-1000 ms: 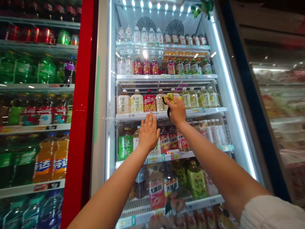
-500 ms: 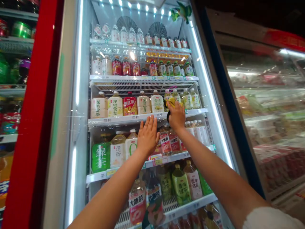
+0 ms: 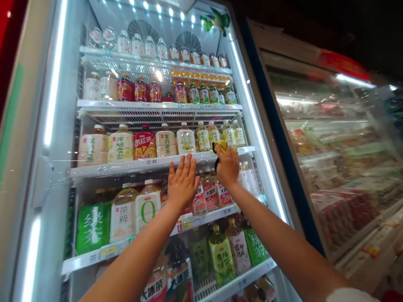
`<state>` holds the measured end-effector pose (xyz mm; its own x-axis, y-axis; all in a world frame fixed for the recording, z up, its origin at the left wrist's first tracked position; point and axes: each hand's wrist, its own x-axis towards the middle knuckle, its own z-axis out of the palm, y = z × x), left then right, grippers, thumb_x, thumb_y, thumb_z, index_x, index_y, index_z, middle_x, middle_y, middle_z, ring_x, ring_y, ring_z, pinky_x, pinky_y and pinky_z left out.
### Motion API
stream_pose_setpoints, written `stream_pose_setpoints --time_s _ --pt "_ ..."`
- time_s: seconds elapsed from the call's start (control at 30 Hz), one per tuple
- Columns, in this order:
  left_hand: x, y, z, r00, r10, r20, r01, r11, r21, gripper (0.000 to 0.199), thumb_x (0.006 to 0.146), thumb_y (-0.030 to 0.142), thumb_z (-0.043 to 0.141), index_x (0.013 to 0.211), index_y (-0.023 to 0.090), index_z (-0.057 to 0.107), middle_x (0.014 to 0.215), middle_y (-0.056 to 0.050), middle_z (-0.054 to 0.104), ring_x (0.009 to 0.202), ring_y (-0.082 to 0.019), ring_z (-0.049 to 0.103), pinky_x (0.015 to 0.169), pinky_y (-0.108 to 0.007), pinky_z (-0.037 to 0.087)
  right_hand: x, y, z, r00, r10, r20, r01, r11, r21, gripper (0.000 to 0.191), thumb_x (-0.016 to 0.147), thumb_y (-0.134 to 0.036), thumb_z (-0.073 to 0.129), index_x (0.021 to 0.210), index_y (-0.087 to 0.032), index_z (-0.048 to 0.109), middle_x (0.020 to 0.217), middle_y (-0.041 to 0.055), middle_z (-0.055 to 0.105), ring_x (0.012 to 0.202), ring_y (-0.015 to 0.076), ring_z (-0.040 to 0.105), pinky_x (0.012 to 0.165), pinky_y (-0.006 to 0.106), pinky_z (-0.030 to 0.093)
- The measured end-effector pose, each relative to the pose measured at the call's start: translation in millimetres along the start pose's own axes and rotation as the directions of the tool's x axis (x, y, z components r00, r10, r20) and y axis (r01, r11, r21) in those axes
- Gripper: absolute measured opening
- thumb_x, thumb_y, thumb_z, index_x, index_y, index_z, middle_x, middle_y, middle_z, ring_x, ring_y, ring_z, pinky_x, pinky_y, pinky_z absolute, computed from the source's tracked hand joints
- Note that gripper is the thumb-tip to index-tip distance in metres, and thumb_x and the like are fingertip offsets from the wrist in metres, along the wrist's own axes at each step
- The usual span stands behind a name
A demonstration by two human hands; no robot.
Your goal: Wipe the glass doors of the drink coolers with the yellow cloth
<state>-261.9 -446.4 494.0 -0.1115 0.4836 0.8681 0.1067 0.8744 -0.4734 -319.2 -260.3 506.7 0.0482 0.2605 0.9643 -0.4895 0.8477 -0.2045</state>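
My left hand point(image 3: 182, 183) lies flat with fingers stretched against the glass door of a lit drinks cooler, just below the middle shelf edge point(image 3: 138, 164). To its right, my right hand point(image 3: 228, 167) is closed on a yellow cloth point(image 3: 221, 147) with a dark edge, held to the glass near that shelf's front. Part of the cloth is hidden by the fingers. Behind the glass, a white-labelled tea bottle point(image 3: 185, 140) and smaller clear bottles point(image 3: 213, 135) stand above my hands. Red-labelled bottles point(image 3: 210, 193) are partly covered by my hands and forearms.
A door handle point(image 3: 43, 180) is on the left of the cooler. Green-labelled bottles point(image 3: 94, 226) stand on the lower left shelf. A green bird-shaped decoration point(image 3: 217, 20) is at the upper right. Another refrigerated display point(image 3: 327, 167) with packaged food stands to the right.
The view has swung right, so the cooler sits further left in it. My right hand with the yellow cloth has slid slightly down the glass. My left hand stays flat near the shelf edge.
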Motion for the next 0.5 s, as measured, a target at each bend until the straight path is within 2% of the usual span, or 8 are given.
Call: stream_pose_setpoints --time_s 0.07,0.17,0.23,0.3,0.4,0.43,0.5 --pt "1 2 1.9 1.000 -0.001 -0.025 0.001 1.000 -0.002 0.065 0.101 0.033 0.040 0.161 0.014 0.027 0.168 -0.014 0.027 0.158 -0.028 0.018 0.129 -0.059 0.006 -2 0 1 0.998 -0.050 0.043 0.050 0.999 0.005 0.062 0.092 -0.009 0.042 0.148 -0.031 0.055 0.150 0.0118 0.055 0.143 0.0317 0.043 0.119 0.059 0.031" --pt "7 9 4.5 0.999 -0.026 -0.039 0.026 1.000 0.001 0.066 0.100 0.033 0.040 0.161 0.010 0.027 0.167 -0.018 0.025 0.158 -0.029 0.020 0.128 -0.061 0.006 24 8 -2 0.989 -0.096 0.114 0.095 0.995 0.010 0.063 0.092 -0.009 0.042 0.148 -0.032 0.055 0.153 0.0088 0.053 0.146 0.0297 0.040 0.122 0.055 0.027" --pt "13 17 6.3 0.999 -0.034 -0.034 0.035 0.999 0.007 0.065 0.100 0.033 0.040 0.159 0.008 0.030 0.168 -0.019 0.023 0.158 -0.030 0.020 0.128 -0.060 0.008 43 24 -8 0.989 -0.090 0.120 0.089 0.996 0.013 0.061 0.092 -0.009 0.042 0.147 -0.032 0.056 0.153 0.0091 0.052 0.145 0.0296 0.041 0.122 0.053 0.028" --pt "17 25 8.3 1.000 -0.011 -0.016 0.011 1.000 0.008 0.064 0.100 0.033 0.041 0.159 0.009 0.032 0.168 -0.017 0.022 0.158 -0.029 0.018 0.128 -0.058 0.010 50 45 -16 0.997 -0.021 0.076 0.019 1.000 0.018 0.059 0.093 -0.009 0.041 0.145 -0.030 0.059 0.151 0.0116 0.053 0.142 0.0310 0.045 0.120 0.054 0.031" --pt "20 40 11.2 0.998 0.051 0.026 -0.051 0.999 -0.010 0.065 0.100 0.033 0.043 0.159 0.010 0.031 0.169 -0.014 0.022 0.159 -0.026 0.017 0.130 -0.052 0.011 31 70 -21 0.989 0.144 -0.022 -0.143 0.989 0.020 0.056 0.095 -0.010 0.037 0.142 -0.025 0.062 0.144 0.0167 0.057 0.135 0.0338 0.050 0.114 0.058 0.036" --pt "21 45 12.2 0.996 0.075 0.043 -0.074 0.997 -0.022 0.065 0.100 0.033 0.044 0.160 0.010 0.031 0.169 -0.013 0.022 0.159 -0.025 0.017 0.130 -0.051 0.010 22 74 -21 0.986 0.165 -0.034 -0.164 0.986 0.017 0.056 0.095 -0.010 0.037 0.142 -0.025 0.062 0.143 0.0171 0.058 0.134 0.0338 0.050 0.113 0.058 0.037" --pt "24 54 14.1 0.990 0.119 0.076 -0.116 0.992 -0.048 0.067 0.098 0.033 0.048 0.160 0.012 0.031 0.169 -0.011 0.021 0.159 -0.025 0.017 0.130 -0.049 0.009 11 78 -18 0.991 0.131 -0.011 -0.131 0.991 0.008 0.056 0.094 -0.009 0.039 0.142 -0.025 0.062 0.144 0.0155 0.058 0.135 0.0323 0.050 0.115 0.055 0.036"
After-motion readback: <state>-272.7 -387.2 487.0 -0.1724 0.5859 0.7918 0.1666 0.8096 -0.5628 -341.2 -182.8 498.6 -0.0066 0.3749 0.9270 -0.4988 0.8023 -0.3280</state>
